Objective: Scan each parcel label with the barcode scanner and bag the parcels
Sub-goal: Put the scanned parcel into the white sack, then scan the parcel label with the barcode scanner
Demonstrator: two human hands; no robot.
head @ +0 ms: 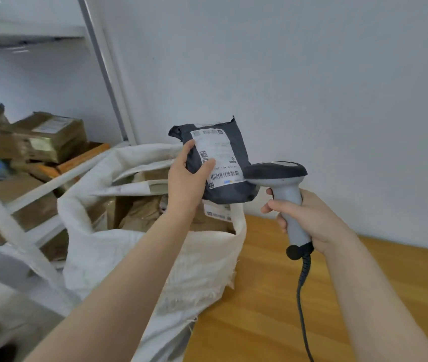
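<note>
Our left hand (185,178) pinches the grey parcel (229,147), thumb on its label (218,155); our right hand (305,218) curls round the scanner (276,173) just beside it. The white sack (134,259) gapes below the parcel, with the wooden tabletop (265,304) beneath the scanner and the pale wall (312,74) behind.

- We see the parcel (236,146) in dark grey plastic film, creased, faintly shiny
- Its label (215,152) looks like white paper, smooth and matt
- The scanner (284,186) is smooth moulded plastic, grey grip, black head
- At 7 o'clock we find the sack (118,257), coarse woven white cloth, frayed rim
- The table (267,304) at 5 o'clock shows smooth wood grain
- At 9 o'clock, brown cardboard boxes (51,138) under glossy tape
</note>
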